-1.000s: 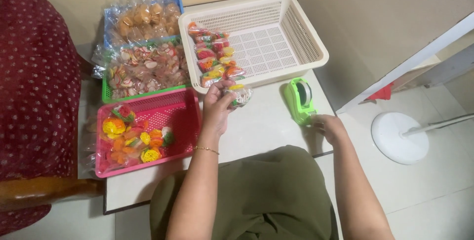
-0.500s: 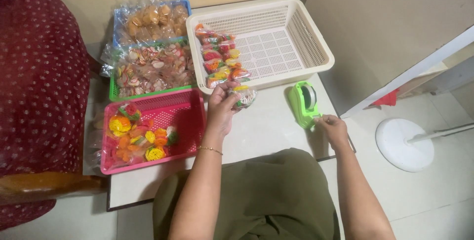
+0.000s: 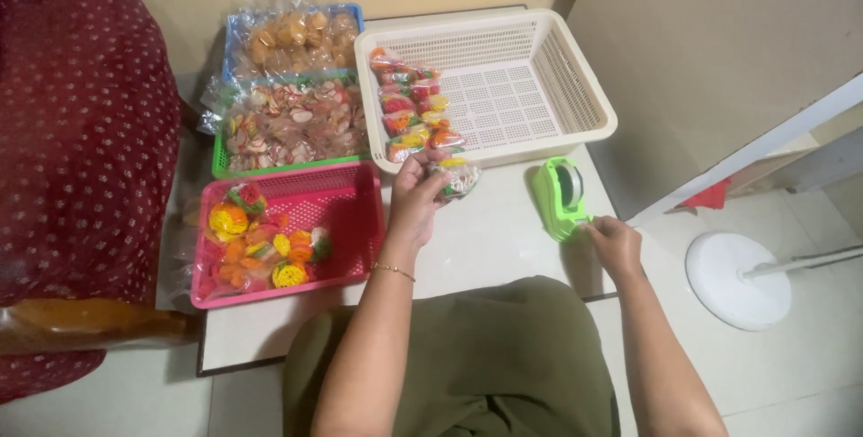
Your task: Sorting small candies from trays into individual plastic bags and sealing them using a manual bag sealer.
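Beside the cream basket (image 3: 575,86), left fingers (image 3: 422,172) grip a snack packet (image 3: 457,176) lying sideways.

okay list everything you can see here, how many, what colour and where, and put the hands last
cream basket: one, cream, table's far right
sealed packets: a row, multicoloured, at the cream basket's left side
pink basket: one, pink, near left
loose snacks: a heap, orange, yellow, green, in the pink basket
green basket: one, green, behind the pink one, with bagged pale snacks
blue basket: one, blue, farthest back, with bagged brown snacks
tape dispenser: one, green, table's right edge
fan base: one, white, on the floor
left hand: holds small snack bag
right hand: at the dispenser's front
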